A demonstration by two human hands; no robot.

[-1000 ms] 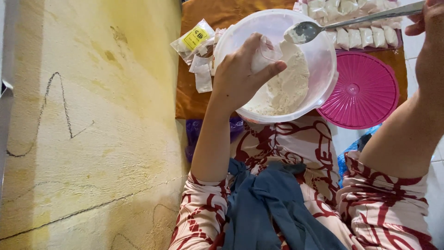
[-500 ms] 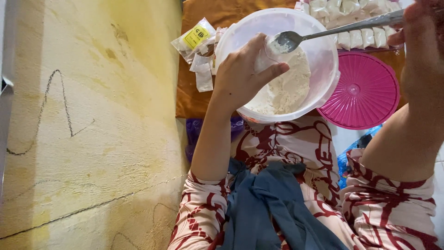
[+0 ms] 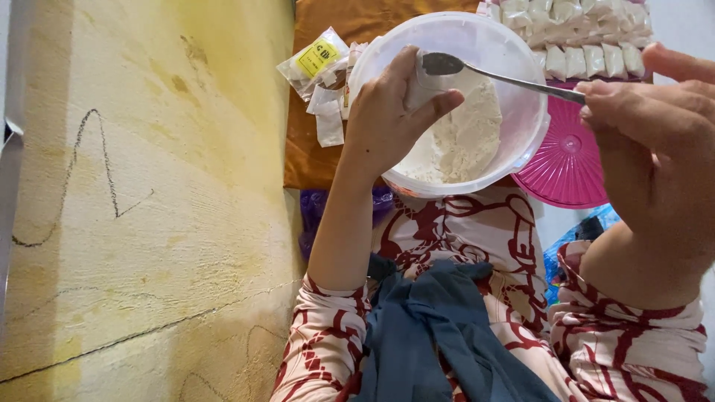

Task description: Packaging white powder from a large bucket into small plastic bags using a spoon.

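Lower frame: lap in red-patterned white cloth with a dark blue cloth (image 3: pixel 439 335) bunched on it. Right hand (image 3: pixel 655 141), right edge, fingers pressed together pinching the long metal spoon (image 3: pixel 491 73) handle, bowl tipped over the pouch. Left hand (image 3: pixel 391 119), upper centre, fingers curled around a small clear plastic pouch (image 3: pixel 421 85), held over the round translucent plastic tub of white powder (image 3: pixel 514 52) so spills likely fall back. Beyond: pink round lid (image 3: pixel 566 164), filled packets (image 3: pixel 588 37) upper right.

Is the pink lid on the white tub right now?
No, the pink lid lies beside the open white tub, on its right.
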